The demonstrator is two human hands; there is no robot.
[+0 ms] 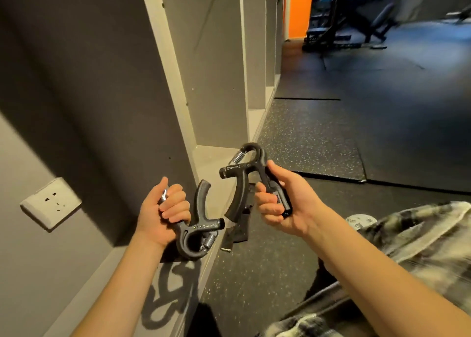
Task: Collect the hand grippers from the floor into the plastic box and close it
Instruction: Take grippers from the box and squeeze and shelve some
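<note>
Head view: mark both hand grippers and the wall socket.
left hand gripper (197, 210): head view, on its free curved handle.
right hand gripper (239, 191): head view, on its free curved handle.
wall socket (52, 203): head view, on the white faceplate.

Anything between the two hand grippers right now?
No solid object. In the head view, the left hand's gripper and the right hand's gripper are held apart in mid-air; only floor and a black strap lying below show through the gap.
</note>
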